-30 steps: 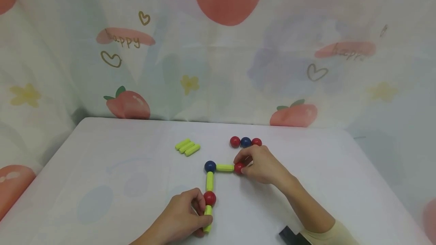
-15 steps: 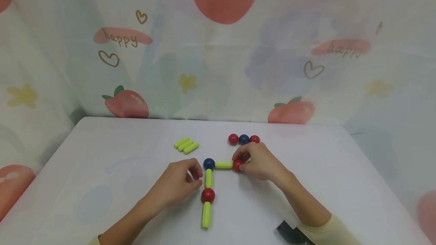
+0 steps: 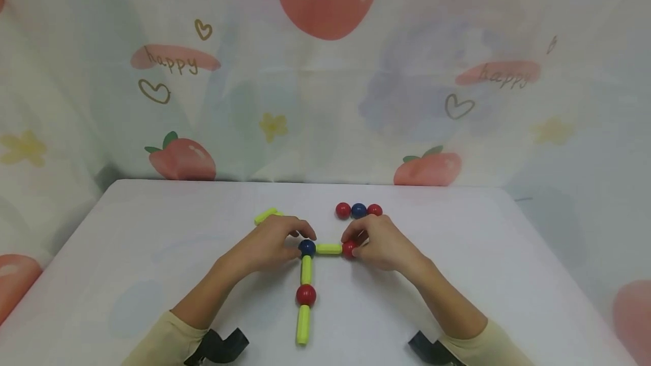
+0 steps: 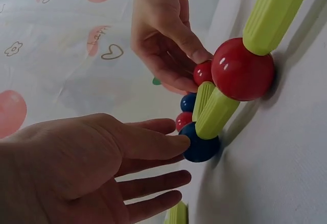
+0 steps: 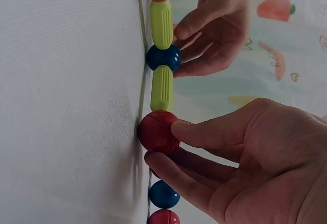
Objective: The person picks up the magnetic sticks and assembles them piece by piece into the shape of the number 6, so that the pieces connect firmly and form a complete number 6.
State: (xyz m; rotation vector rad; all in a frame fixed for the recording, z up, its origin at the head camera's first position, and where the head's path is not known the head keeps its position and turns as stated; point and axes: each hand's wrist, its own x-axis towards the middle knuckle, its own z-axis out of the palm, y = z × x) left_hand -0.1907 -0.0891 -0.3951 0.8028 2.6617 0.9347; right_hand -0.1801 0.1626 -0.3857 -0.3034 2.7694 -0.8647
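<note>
On the white table two yellow-green sticks meet at a blue ball (image 3: 307,248), making a corner. My left hand (image 3: 268,244) pinches this ball, the thumb (image 4: 176,143) on its side and the other fingers spread behind. A stick (image 3: 329,249) runs right from it to a red ball (image 3: 348,251), which my right hand (image 3: 385,246) holds between thumb and fingers. Toward me, another stick (image 3: 306,270) joins the blue ball to a second red ball (image 3: 306,295). From that one a last stick (image 3: 303,326) points at the near edge.
Behind my right hand sits a short row: a red ball (image 3: 343,210), a blue ball (image 3: 359,210) and another red ball (image 3: 374,209). Loose yellow-green sticks (image 3: 264,216) lie behind my left hand, partly hidden by it. A patterned cloth (image 3: 315,100) hangs beyond the table.
My left hand has let go of the near stick and red ball and moved away from me to the blue corner ball. My right hand keeps its hold on the red ball.
</note>
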